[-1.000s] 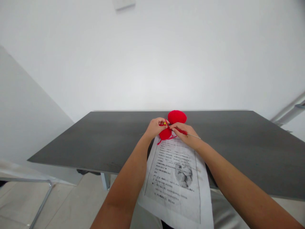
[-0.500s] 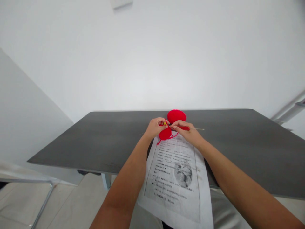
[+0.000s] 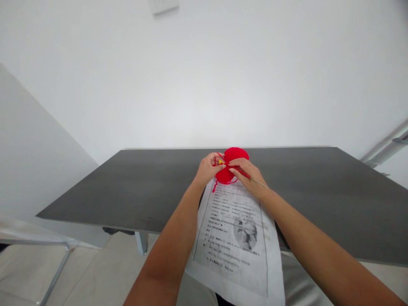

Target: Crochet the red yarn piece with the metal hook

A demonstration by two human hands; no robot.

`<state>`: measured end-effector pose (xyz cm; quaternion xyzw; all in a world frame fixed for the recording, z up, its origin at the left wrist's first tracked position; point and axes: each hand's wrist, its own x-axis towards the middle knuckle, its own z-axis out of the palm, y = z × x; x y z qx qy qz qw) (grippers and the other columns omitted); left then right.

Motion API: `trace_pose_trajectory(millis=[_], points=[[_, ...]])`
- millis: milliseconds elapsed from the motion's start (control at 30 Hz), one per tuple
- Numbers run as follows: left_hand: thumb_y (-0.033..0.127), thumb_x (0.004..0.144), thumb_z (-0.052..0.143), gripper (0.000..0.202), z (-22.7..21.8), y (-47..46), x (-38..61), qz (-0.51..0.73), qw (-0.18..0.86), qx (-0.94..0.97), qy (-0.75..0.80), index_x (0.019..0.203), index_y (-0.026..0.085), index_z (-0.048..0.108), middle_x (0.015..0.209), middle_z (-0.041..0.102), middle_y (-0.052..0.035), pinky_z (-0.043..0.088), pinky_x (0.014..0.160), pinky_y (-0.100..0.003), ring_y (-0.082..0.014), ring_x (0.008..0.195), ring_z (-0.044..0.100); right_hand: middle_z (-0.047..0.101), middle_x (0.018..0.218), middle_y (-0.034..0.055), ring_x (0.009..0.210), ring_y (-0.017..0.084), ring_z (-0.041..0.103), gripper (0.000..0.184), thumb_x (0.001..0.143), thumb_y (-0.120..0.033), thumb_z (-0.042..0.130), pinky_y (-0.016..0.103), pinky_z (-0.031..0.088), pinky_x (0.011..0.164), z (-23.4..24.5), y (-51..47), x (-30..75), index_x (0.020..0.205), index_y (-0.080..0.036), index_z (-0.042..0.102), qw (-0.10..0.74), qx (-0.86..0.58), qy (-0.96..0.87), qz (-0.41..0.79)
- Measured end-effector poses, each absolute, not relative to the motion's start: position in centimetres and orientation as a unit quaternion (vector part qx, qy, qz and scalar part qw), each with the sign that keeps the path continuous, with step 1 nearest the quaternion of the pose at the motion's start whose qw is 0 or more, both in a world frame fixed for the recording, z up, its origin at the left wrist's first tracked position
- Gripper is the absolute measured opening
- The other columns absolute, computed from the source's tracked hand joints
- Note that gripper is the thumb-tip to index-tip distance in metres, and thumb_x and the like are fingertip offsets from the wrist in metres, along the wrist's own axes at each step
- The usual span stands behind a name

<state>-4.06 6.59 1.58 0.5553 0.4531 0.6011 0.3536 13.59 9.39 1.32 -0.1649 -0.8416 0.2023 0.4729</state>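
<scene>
My left hand [image 3: 208,168] pinches the upper left edge of a small red crochet piece [image 3: 225,176], with red yarn running over its fingers. A yellow stitch marker [image 3: 221,162] shows by the left fingertips. Closed round the red handle of a crochet hook [image 3: 244,173] is my right hand [image 3: 250,173]; the hook's thin metal end points back over the wrist. The hook's working tip is hidden at the crochet piece. Right behind the hands rests a red ball of yarn [image 3: 236,153]. A loose tail of yarn [image 3: 214,186] hangs below the piece.
A printed sheet [image 3: 236,263] with text and a dark oval picture lies under my forearms and hangs over the front edge of the dark grey table [image 3: 153,187]. Behind the table stands a white wall [image 3: 204,85]. A metal frame [image 3: 57,272] is at lower left.
The crochet hook has swung from nearly level to slanting down along my right wrist. The crochet piece has shifted slightly right, and the left fingers have lifted a little with the yarn.
</scene>
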Motion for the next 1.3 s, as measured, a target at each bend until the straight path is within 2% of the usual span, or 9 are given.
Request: trace_pose_trajectory(millis=[200, 367, 633, 933, 1133, 1300], points=[[0.015, 0.059, 0.074, 0.054, 1.7, 6.3, -3.9, 0.590, 0.439, 0.506, 0.451, 0.111, 0.011, 0.059, 0.081, 0.066, -0.0030, 0.047, 0.078, -0.029, -0.0130, 0.074, 0.061, 0.066, 0.099, 0.0071, 0.095, 0.021, 0.062, 0.014, 0.091, -0.028, 0.052, 0.037, 0.050, 0.086, 1.2, 9.4, 13.7, 0.102, -0.024, 0.060, 0.465, -0.155, -0.850, 0.191], [0.020, 0.056, 0.079, 0.063, 1.9, 6.0, -3.7, 0.594, 0.501, 0.460, 0.430, 0.115, 0.011, 0.060, 0.081, 0.069, -0.0038, 0.047, 0.080, -0.033, -0.0143, 0.073, 0.061, 0.065, 0.101, 0.0082, 0.097, 0.021, 0.061, 0.014, 0.092, -0.026, 0.050, 0.037, 0.051, 0.087, 1.5, 9.3, 13.6, 0.101, -0.023, 0.060, 0.457, -0.128, -0.864, 0.166], [0.017, 0.054, 0.082, 0.054, 2.5, 5.5, -3.4, 0.609, 0.591, 0.386, 0.362, 0.104, 0.011, 0.066, 0.090, 0.071, -0.0078, 0.045, 0.084, -0.033, -0.0155, 0.078, 0.064, 0.062, 0.104, 0.0099, 0.098, 0.021, 0.060, 0.015, 0.093, -0.024, 0.048, 0.038, 0.052, 0.086, 2.0, 9.0, 13.6, 0.103, -0.023, 0.058, 0.472, -0.106, -0.869, 0.107], [0.020, 0.054, 0.082, 0.046, 2.3, 5.7, -2.1, 0.656, 0.570, 0.358, 0.341, 0.096, 0.011, 0.066, 0.086, 0.070, -0.0067, 0.045, 0.081, -0.031, -0.0152, 0.076, 0.064, 0.055, 0.107, 0.0124, 0.102, 0.025, 0.055, 0.016, 0.093, -0.026, 0.045, 0.043, 0.050, 0.086, 1.5, 8.7, 12.8, 0.103, -0.021, 0.057, 0.476, -0.159, -0.864, 0.048], [0.021, 0.059, 0.079, 0.063, 2.0, 5.9, -2.4, 0.654, 0.507, 0.418, 0.374, 0.118, 0.015, 0.060, 0.088, 0.071, -0.0054, 0.045, 0.087, -0.034, -0.0184, 0.087, 0.064, 0.054, 0.103, 0.0120, 0.097, 0.024, 0.054, 0.013, 0.093, -0.025, 0.044, 0.041, 0.049, 0.084, 1.6, 8.3, 12.7, 0.100, -0.021, 0.054, 0.459, -0.188, -0.867, 0.050], [0.022, 0.063, 0.076, 0.063, 1.8, 6.1, -3.1, 0.622, 0.460, 0.492, 0.399, 0.123, 0.015, 0.059, 0.097, 0.071, -0.0070, 0.043, 0.092, -0.035, -0.0214, 0.097, 0.062, 0.058, 0.099, 0.0104, 0.096, 0.023, 0.054, 0.011, 0.093, -0.024, 0.045, 0.040, 0.047, 0.085, 1.7, 8.4, 12.8, 0.096, -0.021, 0.054, 0.459, -0.191, -0.863, 0.097]])
